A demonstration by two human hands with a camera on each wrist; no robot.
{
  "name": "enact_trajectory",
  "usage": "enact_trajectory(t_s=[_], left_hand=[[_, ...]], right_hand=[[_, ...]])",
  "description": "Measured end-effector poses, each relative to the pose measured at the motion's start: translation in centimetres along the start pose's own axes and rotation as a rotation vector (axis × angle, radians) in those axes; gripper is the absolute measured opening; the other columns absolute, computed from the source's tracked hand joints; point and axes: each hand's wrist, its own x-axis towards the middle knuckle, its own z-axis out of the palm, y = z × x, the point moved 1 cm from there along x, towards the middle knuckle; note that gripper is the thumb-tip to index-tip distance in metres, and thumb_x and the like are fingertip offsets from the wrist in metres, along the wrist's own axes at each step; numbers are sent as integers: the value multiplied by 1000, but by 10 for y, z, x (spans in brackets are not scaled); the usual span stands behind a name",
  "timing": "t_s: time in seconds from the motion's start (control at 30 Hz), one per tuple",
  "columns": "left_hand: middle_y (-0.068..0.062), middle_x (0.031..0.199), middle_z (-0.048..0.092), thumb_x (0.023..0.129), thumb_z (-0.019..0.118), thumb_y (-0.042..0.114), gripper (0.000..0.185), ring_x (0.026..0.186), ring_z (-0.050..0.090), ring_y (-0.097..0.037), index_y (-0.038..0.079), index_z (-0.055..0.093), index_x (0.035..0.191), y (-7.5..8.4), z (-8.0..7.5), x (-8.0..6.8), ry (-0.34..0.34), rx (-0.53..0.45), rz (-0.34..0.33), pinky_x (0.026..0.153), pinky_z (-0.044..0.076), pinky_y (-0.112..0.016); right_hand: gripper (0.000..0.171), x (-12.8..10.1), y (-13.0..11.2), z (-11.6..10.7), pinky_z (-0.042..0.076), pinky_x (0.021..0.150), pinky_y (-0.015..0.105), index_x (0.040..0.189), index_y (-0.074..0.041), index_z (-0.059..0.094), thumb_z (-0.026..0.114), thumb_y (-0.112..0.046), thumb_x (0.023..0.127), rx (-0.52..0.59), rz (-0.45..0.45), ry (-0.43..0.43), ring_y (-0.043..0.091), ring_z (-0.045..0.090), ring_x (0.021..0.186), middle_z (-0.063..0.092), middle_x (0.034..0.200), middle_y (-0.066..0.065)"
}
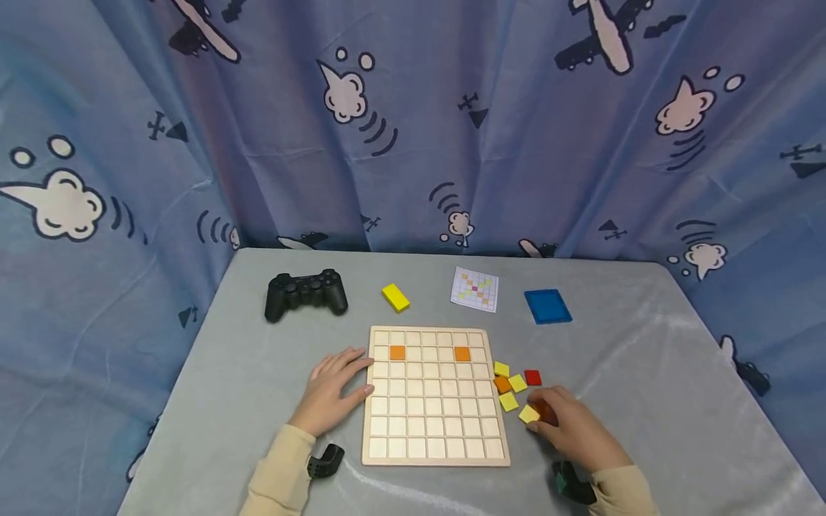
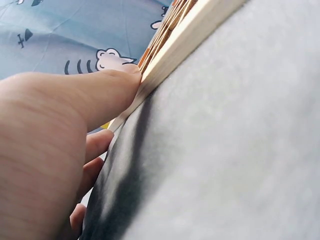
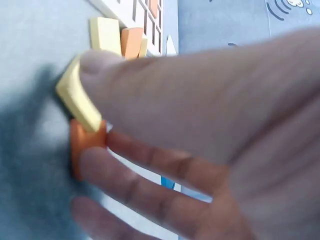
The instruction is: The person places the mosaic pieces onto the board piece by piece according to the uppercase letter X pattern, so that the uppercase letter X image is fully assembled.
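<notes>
A wooden grid board (image 1: 434, 462) lies on the table with two orange square tiles (image 1: 397, 352) set in its second row. Along the board's left edge rests my left hand (image 1: 332, 390), its fingers extended; the left wrist view shows the thumb (image 2: 115, 87) against the wooden rim. To the right of the board, my right hand (image 1: 574, 426) pinches a yellow tile (image 3: 79, 95), the thumb lying on it. Just beyond that tile, by the fingers, is an orange tile (image 3: 82, 155). Loose yellow tiles (image 1: 517, 383), an orange tile (image 1: 502, 385) and a red tile (image 1: 532, 378) lie nearby.
Behind the board are a black game controller (image 1: 306, 294), a yellow block (image 1: 396, 298), a printed pattern card (image 1: 475, 289) and a blue square tray (image 1: 548, 307). A patterned blue curtain (image 1: 413, 143) hangs behind the grey table (image 1: 258, 373).
</notes>
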Motion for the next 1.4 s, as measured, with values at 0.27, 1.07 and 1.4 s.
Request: enact_trajectory(t_s=[0.27,1.07,1.4], left_hand=[[-4,144,49,90,66,36,47,138,37,-27,20,58,133,-2,-2,0,-4,-3,-4,115,19,-51],[-5,142,50,88,68,34,45,137,38,-28,19,60,130,-2,2,1,14,7,32,114,20,-52],[-5,143,49,88,67,35,47,138,37,-27,19,59,131,-1,-1,0,-8,4,14,115,19,-51]], right_hand=[[34,-2,3,11,55,74,36,111,-6,63,76,-7,80,10,12,60,15,54,82,56,104,7],[23,-1,0,17,52,71,33,97,-9,64,77,-5,78,-50,14,121,15,50,77,52,96,5],[17,0,-12,2,48,64,30,87,-10,59,74,-4,81,-44,-33,84,14,50,72,56,83,1]])
